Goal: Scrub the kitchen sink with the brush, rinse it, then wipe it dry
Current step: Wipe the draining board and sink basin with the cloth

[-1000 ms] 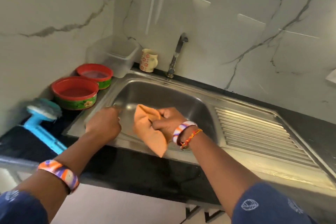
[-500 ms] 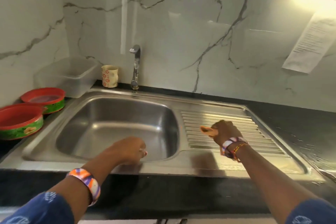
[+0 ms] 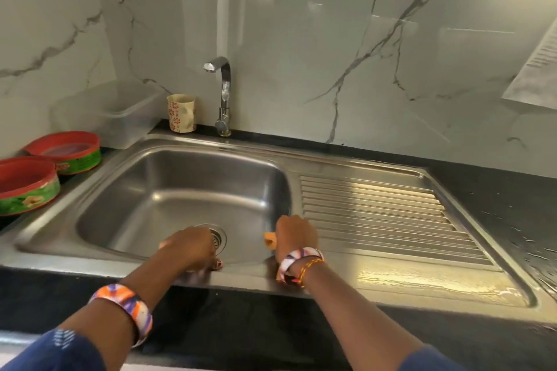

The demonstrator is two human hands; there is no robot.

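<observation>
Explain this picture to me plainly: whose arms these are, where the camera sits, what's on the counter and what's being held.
No machine here: a person wears a camera on the head, looking down at their own arms. The right hand grips a bunched orange cloth at the front edge of the stainless steel sink, beside its ribbed draining board. The left hand rests on the sink's front rim; whether it holds anything cannot be told. Behind stand a chrome tap and a flowered cup. On the left sit two red-and-green bowls and a clear plastic tub.

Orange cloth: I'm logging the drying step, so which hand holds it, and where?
The right hand grips the bunched orange cloth; only a fold shows. The left hand holds nothing visible.
</observation>
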